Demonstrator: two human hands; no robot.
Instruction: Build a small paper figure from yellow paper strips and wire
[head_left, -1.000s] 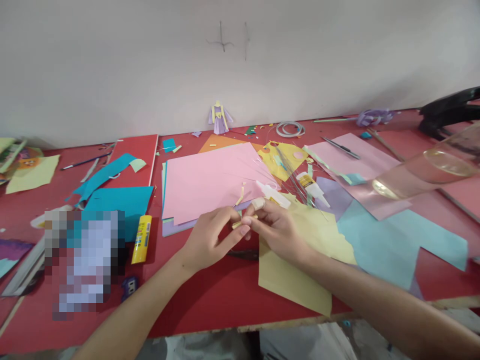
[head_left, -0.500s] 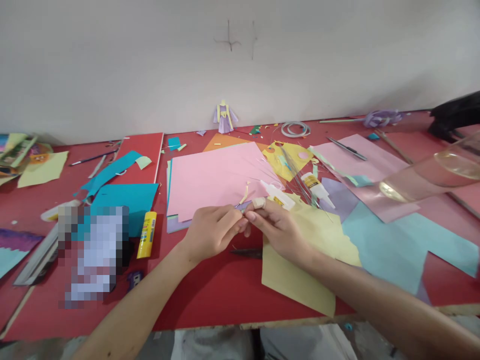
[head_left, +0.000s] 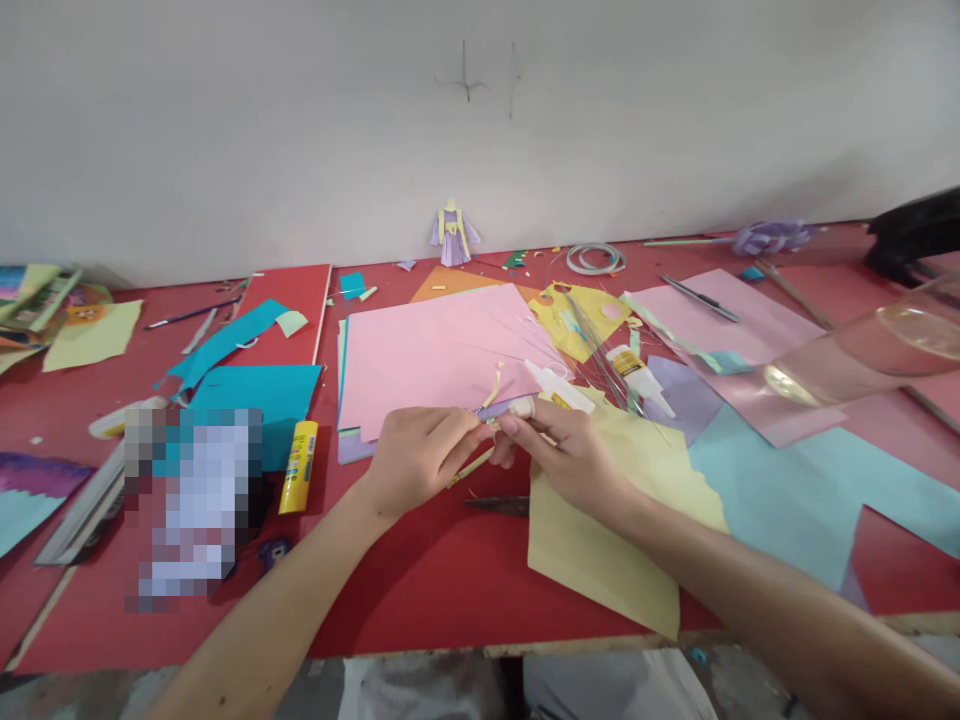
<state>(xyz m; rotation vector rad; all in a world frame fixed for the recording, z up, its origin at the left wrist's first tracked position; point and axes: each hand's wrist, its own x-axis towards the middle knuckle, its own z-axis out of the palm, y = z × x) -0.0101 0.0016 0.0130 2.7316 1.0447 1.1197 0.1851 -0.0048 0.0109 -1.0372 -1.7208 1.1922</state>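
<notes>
Pink paper (head_left: pixel 442 350) and white bottles (head_left: pixel 556 386) lie beyond the fingers (head_left: pixel 529 440).

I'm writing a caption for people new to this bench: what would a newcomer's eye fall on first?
Probably the left hand and right hand, fingertips together over the red table, with a thin pale-yellow strip showing between them. Just beyond, the large pink sheet stands out. At the back, by the pale wall, a small purple-and-yellow paper figure stands upright.

Both hands (head_left: pixel 421 455) meet, seemingly pinching a yellow strip (head_left: pixel 469 468); a glue stick (head_left: pixel 298 468) lies left of them.
</notes>
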